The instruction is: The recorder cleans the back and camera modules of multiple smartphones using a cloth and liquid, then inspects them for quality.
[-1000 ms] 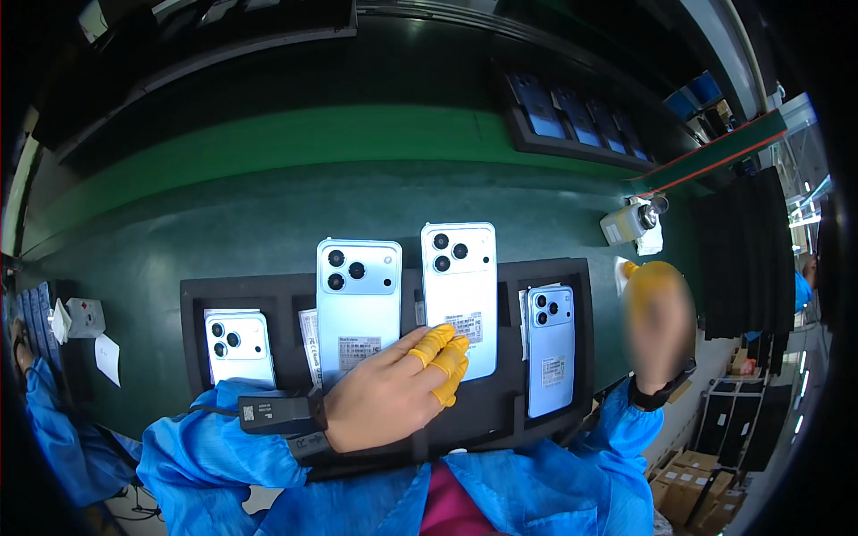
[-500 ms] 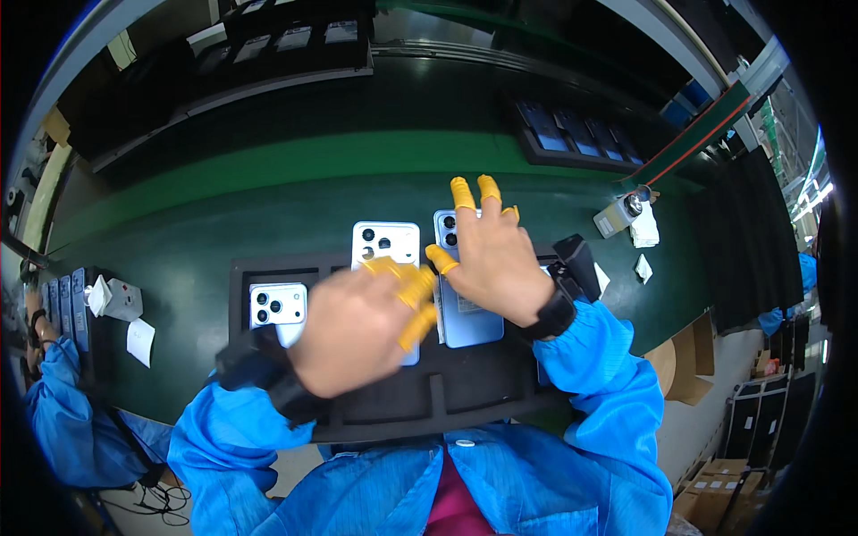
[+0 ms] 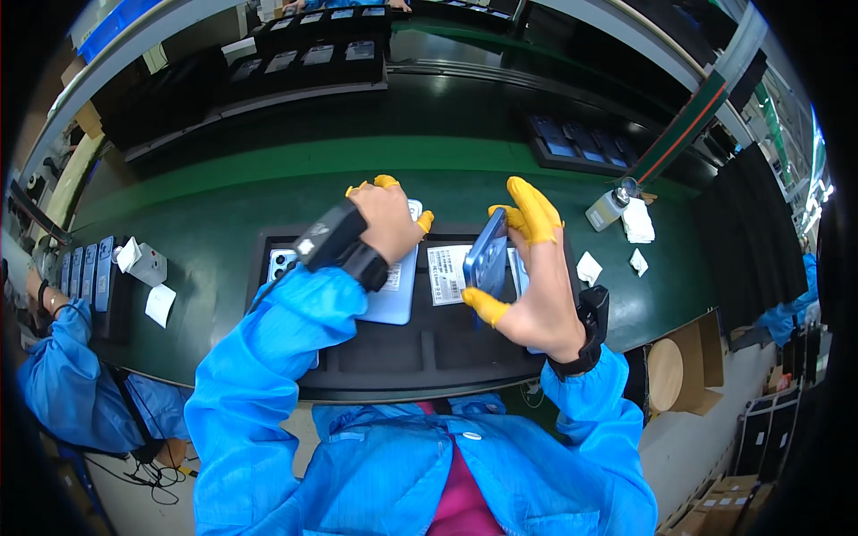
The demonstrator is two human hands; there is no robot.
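Note:
My left hand (image 3: 389, 223), in yellow finger cots, grips the top of a light blue smartphone (image 3: 390, 299), its thumb at the right edge. That phone lies back up over a black foam tray (image 3: 465, 353). My right hand (image 3: 543, 281) holds another blue smartphone (image 3: 487, 255) tilted up on its side, between thumb and cotted fingers. Between the two phones a white printed label (image 3: 446, 275) shows. Part of another phone (image 3: 281, 261) with several camera lenses sits in the tray's left compartment, half covered by my left sleeve. Something pale behind my right hand is mostly hidden.
On the green bench at right stand a metal-topped bottle (image 3: 608, 211), a white cloth (image 3: 637, 221) and small wipes (image 3: 588, 268). Trays of phones (image 3: 581, 147) lie farther back. At left are a white container (image 3: 143, 263), a phone rack (image 3: 89, 272) and another person's arm (image 3: 67, 357).
My right hand has lifted its phone from lying flat to tilted on its side, uncovering the label. My left hand has moved up to its phone's top end. The view has shifted slightly.

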